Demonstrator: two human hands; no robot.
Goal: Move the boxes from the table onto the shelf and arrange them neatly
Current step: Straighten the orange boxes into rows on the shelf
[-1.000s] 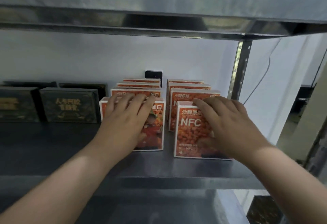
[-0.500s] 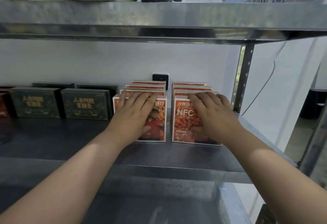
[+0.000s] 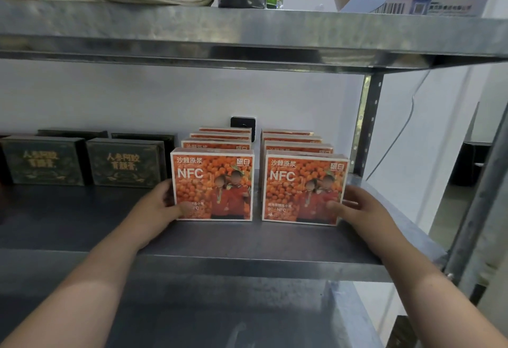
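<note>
Our fingers [image 3: 334,206] clasp outer edges, left hand [image 3: 162,204] on the left box [image 3: 217,182], right hand [image 3: 360,207] on the right box [image 3: 302,185], both upright on the shelf [image 3: 247,240]; we judge we're squaring them up, and next calls for a light, even push.

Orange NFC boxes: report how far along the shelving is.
Done: orange NFC boxes stand upright in two rows on the shelf, beside the dark green boxes. In hand: the left hand grips the left front box at its outer edge, the right hand the right front box, apparently squaring them. Left: final alignment; the table is out of view, so whether boxes remain there cannot be told.
</note>
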